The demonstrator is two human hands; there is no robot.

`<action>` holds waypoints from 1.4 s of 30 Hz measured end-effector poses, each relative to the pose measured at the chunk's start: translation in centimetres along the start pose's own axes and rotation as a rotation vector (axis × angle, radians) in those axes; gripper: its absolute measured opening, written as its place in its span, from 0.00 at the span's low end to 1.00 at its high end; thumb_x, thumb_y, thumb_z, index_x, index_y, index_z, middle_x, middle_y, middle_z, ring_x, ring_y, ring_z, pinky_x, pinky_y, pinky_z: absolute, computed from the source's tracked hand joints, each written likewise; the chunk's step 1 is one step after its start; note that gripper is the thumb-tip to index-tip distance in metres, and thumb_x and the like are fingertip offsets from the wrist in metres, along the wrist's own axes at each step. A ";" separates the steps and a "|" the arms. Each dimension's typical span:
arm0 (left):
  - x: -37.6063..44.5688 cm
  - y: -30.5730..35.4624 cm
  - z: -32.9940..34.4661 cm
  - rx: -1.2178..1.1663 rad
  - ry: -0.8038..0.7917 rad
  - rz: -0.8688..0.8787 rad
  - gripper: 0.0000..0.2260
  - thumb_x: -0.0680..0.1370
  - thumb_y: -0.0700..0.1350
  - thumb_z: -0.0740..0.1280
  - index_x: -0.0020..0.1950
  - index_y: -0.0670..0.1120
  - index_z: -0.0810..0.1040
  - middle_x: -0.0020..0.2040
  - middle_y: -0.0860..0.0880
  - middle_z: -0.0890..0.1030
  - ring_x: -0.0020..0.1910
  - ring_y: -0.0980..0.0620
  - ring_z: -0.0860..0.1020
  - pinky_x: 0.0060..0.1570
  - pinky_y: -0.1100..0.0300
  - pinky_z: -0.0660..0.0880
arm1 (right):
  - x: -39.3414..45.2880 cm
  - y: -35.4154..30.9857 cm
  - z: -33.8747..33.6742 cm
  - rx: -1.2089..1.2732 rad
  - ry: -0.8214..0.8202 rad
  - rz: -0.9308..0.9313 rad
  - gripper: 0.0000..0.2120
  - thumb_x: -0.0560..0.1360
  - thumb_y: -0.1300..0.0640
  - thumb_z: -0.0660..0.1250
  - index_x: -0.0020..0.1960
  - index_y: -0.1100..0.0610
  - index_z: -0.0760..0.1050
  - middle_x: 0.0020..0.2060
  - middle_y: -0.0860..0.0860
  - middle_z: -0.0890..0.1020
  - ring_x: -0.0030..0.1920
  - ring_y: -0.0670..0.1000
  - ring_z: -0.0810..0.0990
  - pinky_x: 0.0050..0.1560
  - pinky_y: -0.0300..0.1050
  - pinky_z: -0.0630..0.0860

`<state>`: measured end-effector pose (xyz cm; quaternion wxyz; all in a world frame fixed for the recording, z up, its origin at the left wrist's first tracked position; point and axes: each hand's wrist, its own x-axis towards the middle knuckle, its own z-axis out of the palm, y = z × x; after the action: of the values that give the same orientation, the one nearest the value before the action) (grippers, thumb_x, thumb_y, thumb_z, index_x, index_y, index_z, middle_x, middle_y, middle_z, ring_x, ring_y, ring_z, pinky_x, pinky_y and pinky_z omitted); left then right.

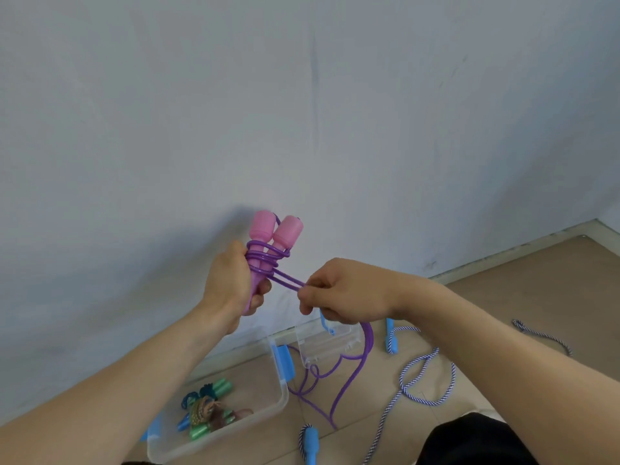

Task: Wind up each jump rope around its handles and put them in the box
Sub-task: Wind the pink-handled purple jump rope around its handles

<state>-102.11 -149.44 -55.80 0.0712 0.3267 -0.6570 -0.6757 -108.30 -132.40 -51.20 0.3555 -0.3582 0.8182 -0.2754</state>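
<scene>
Taking the clear box (pixel 275 406) on the floor (pixel 553 273) as my reference. Nearest me, right of the box, a blue handle (pixel 310 443) lies on the floor with its blue-and-white cord (pixel 416 384) trailing away rightward. Inside the box I see wound ropes with green handles (pixel 208 412). Just beyond the box's right end lies its clear lid (pixel 330 344), with a second blue handle (pixel 392 337) further right. Above the box, my left hand (pixel 231 283) grips the two pink handles (pixel 273 241) upright together, purple rope (pixel 349 374) coiled round them. My right hand (pixel 339 292) pinches that rope, taut from the handles; the slack hangs to the floor beside the box. Beyond stands the white wall (pixel 302 112).
</scene>
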 end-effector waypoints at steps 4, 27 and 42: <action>0.1 -1.2 0.6 0.365 -0.038 0.012 0.20 0.81 0.49 0.49 0.42 0.40 0.74 0.28 0.41 0.73 0.20 0.50 0.64 0.24 0.65 0.59 | -0.8 -0.6 0.7 -0.293 -0.138 0.046 0.13 0.82 0.58 0.57 0.50 0.61 0.79 0.32 0.49 0.84 0.26 0.43 0.78 0.38 0.40 0.80; -2.0 0.5 0.1 0.023 -0.798 -0.279 0.35 0.79 0.64 0.47 0.48 0.38 0.83 0.28 0.46 0.62 0.18 0.54 0.58 0.21 0.65 0.55 | 1.3 5.2 -0.3 0.330 0.184 -0.123 0.11 0.75 0.69 0.63 0.36 0.60 0.76 0.28 0.52 0.76 0.26 0.45 0.70 0.31 0.40 0.68; -0.7 -0.5 2.0 -0.189 0.035 -0.034 0.21 0.81 0.53 0.48 0.38 0.43 0.73 0.25 0.46 0.69 0.20 0.51 0.60 0.22 0.65 0.58 | 1.8 2.0 1.6 0.144 -0.046 0.196 0.21 0.83 0.45 0.53 0.46 0.59 0.76 0.30 0.53 0.80 0.23 0.51 0.74 0.32 0.40 0.73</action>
<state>-102.46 -147.36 -56.20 0.1020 0.3413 -0.5832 -0.7300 -108.75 -132.94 -54.31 0.4242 -0.2563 0.8190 -0.2890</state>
